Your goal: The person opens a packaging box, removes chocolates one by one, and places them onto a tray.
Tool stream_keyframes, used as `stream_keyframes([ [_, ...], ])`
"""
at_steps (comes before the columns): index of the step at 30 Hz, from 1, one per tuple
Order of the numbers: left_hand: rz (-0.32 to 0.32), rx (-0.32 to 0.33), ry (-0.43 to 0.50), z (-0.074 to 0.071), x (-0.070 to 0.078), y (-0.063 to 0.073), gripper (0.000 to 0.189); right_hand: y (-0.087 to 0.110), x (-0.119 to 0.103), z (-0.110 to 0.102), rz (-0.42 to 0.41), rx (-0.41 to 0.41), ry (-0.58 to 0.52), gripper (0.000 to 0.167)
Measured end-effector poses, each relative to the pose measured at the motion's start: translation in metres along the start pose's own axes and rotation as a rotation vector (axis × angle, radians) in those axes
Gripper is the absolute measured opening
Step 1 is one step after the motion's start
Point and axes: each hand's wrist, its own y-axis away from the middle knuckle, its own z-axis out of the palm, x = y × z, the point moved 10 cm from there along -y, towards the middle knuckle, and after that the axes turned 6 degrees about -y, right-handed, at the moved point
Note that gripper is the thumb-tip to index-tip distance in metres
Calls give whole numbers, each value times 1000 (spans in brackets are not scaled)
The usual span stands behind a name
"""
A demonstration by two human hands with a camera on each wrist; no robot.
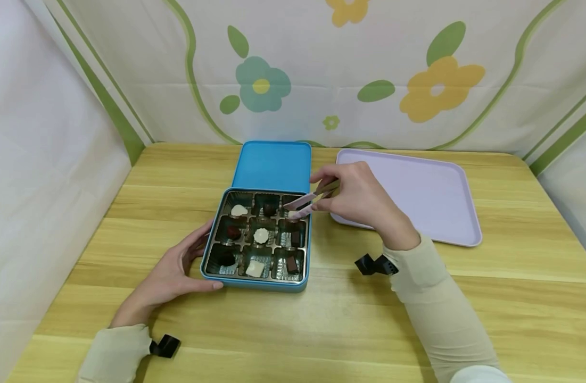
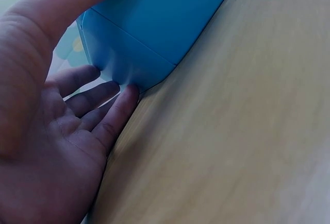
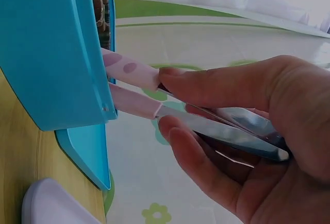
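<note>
A blue tin box (image 1: 254,283) sits on the wooden table with its lid (image 1: 273,166) lying behind it. Its tray has nine cells holding dark and white chocolates, such as a white round one (image 1: 261,235). My right hand (image 1: 357,199) pinches metal tongs with pink tips (image 1: 304,205), and the tips reach into the top right cell around a pale chocolate (image 1: 291,214). In the right wrist view the tongs (image 3: 206,116) pass over the box wall (image 3: 51,54). My left hand (image 1: 178,268) rests flat against the box's left front corner (image 2: 129,64), fingers straight.
A lilac tray (image 1: 431,194) lies to the right of the box, near the back of the table. Flowered cloth walls close in the back and both sides. Bare wooden tabletop (image 1: 321,330) stretches in front of the box.
</note>
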Motion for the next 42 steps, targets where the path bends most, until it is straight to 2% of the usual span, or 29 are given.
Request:
stream_keyframes([
  [6,-9,-2,-4,2,0,0,119,2,8,-11,-5,26,-53,27],
  [11,-9,-2,-5,0,0,0,119,6,24,-24,52,67,-137,21],
  [16,0,1,-8,1,-2,0,119,8,41,-31,123,92,-235,23],
  [24,2,-9,-3,5,-6,4,119,22,64,-39,181,110,-305,28],
  [29,13,-7,-1,3,-5,4,119,29,74,-54,181,175,-392,32],
  [36,22,2,-5,0,-4,2,119,36,95,-74,213,288,-506,29],
  [42,21,5,0,0,-4,2,119,44,115,-86,267,337,-472,30],
])
